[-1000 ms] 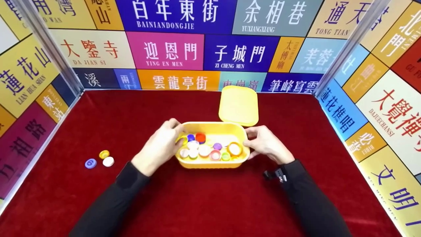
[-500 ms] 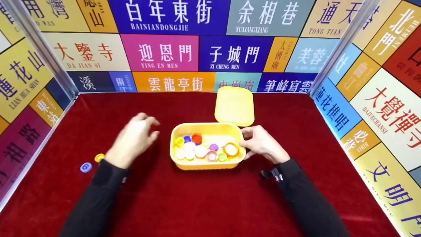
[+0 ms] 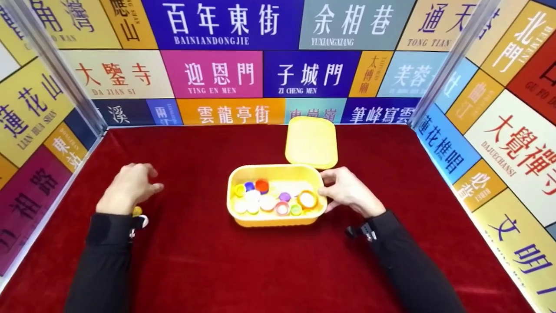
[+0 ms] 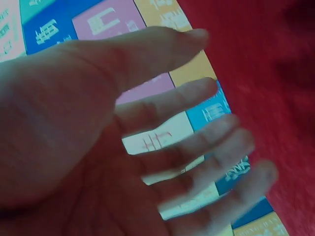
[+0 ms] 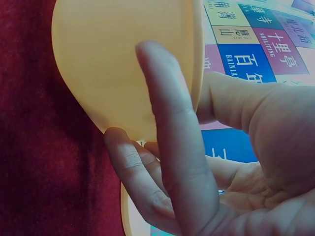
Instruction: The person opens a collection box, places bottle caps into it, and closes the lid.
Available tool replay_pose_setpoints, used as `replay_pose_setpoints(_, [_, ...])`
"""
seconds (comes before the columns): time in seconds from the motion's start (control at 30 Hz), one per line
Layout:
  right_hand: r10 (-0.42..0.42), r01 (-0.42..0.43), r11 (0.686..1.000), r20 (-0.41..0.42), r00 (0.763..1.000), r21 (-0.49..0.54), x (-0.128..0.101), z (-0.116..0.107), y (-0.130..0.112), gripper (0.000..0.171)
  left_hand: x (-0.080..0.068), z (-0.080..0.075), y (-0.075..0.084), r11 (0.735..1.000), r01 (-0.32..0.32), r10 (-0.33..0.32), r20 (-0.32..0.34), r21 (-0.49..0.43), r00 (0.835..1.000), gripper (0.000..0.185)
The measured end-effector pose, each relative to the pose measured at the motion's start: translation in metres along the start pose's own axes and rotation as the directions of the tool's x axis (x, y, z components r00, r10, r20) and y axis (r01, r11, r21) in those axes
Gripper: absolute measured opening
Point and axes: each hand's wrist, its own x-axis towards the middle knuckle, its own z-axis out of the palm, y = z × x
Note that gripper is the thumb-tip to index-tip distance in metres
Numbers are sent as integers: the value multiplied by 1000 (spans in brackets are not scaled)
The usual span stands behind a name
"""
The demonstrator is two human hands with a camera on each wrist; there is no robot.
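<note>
yellow box [image 3: 278,219] mid-table on red cloth [image 3: 243,269], lid off. inside: loose bottle caps [image 3: 271,198] in one layer — white, blue, red, purple, pink, green, yellow, one bigger orange-rimmed cap [image 3: 307,198] at right end. yellow lid [image 3: 311,141] just beyond the box's far right corner, near edge hidden behind the box rim; touching or not, can't tell.

right hand [image 3: 347,191] on right end wall of box, fingers curled around it, thumb toward the rim; right wrist view confirms fingers [image 5: 172,147] against the yellow wall.

left hand [image 3: 128,187] well left of box, above cloth, fingers spread and relaxed, holding nothing; blurred in left wrist view.

yellow cap [image 3: 137,211] and white cap [image 3: 143,221] near the left wrist, mostly hidden by black sleeve [image 3: 108,243]. wall signage panels [image 3: 217,74] cut off at frame edges.
</note>
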Motion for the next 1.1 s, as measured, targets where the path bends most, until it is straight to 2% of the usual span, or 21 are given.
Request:
replay_pose_setpoints(0.1, [2, -2, 1000, -2, 1000, -5, -1, -1, 0, 50, -4, -6, -10, 995, 98, -96, 103, -13, 990, 36])
replay_pose_setpoints(0.17, [0, 0, 1000, -2, 1000, -10, -1, -1, -1, 50, -8, -10, -15, 986, 163, -159, 157, -17, 975, 26])
replay_pose_setpoints(0.23, [-1, 1, 1000, -5, 1000, -13, -1, -1, -1, 50, -9, -11, -20, 979, 202, -194, 205, -16, 959, 22])
replay_pose_setpoints(0.33, [3, -3, 1000, -2, 1000, -4, -2, -1, 0, 51, -9, -9, -25, 978, 209, -203, 243, 0, 949, 18])
replay_pose_setpoints(0.57, [5, -5, 1000, -3, 1000, 1, -4, 0, 1, 50, -6, -6, -28, 980, 191, -197, 284, 50, 938, 9])
replay_pose_setpoints(0.77, [2, -2, 1000, -8, 1000, -12, -4, -1, 0, 50, -6, -11, -24, 972, 218, -235, 338, 88, 912, 10])
replay_pose_setpoints(0.83, [1, -1, 1000, -4, 1000, -17, -3, -1, -1, 50, -6, -12, -23, 971, 213, -237, 340, 106, 910, 9])
replay_pose_setpoints(0.97, [7, -7, 1000, -5, 1000, -21, -2, 0, -1, 50, -4, -11, -22, 974, 193, -222, 326, 120, 919, 10])
replay_pose_setpoints(1.03, [4, -4, 1000, -2, 1000, -22, -2, 0, -1, 50, -3, -10, -21, 976, 190, -215, 313, 107, 925, 11])
replay_pose_setpoints(1.1, [6, -6, 1000, -2, 1000, -25, -1, 0, 0, 51, -2, -8, -20, 980, 181, -198, 281, 85, 939, 11])
